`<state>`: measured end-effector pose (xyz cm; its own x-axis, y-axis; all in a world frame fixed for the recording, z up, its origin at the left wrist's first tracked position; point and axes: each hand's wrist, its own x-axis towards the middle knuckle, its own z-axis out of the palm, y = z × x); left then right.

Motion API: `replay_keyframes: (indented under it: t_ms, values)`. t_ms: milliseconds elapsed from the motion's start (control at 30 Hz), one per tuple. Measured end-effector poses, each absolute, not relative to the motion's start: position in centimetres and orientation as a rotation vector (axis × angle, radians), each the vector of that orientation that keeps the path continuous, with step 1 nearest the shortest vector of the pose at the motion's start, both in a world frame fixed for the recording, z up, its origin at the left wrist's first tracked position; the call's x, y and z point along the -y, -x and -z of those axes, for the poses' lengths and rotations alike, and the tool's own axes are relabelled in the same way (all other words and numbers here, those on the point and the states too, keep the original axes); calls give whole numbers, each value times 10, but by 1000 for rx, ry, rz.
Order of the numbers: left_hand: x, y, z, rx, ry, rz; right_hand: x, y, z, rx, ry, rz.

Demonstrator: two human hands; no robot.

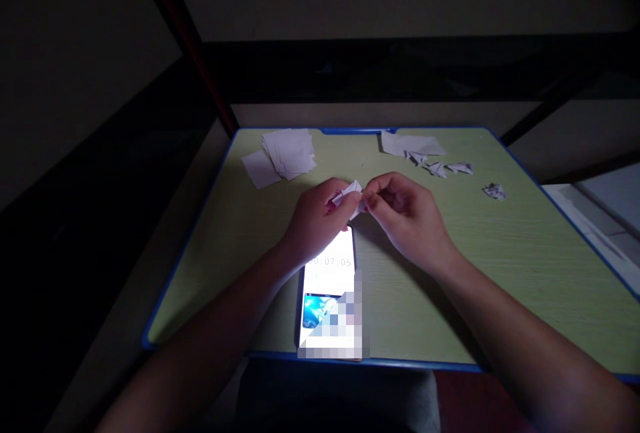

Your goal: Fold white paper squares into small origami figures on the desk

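My left hand (317, 216) and my right hand (405, 213) meet above the middle of the green table (500, 266). Both pinch one small folded piece of white paper (351, 194) between thumb and fingertips. The paper is held just above the far end of a lit phone (330, 293) that lies flat on the table near its front edge. The fingers of both hands are closed on the paper.
A stack of white paper slips (290, 151) lies at the back left, with one loose slip (261, 169) beside it. At the back right are a white sheet (411, 144), several small folded paper pieces (440, 168) and a crumpled bit (494, 191). The room is dark.
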<state>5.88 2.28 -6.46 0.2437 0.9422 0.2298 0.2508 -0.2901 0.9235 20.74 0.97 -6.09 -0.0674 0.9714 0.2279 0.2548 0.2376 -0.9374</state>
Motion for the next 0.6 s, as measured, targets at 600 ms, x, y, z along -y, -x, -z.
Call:
replay_keyframes:
  t_ms: [600]
  values:
    - [-29, -55, 73, -1041, -1568, -1188, -10, -204, 60, 1438, 1066, -1114]
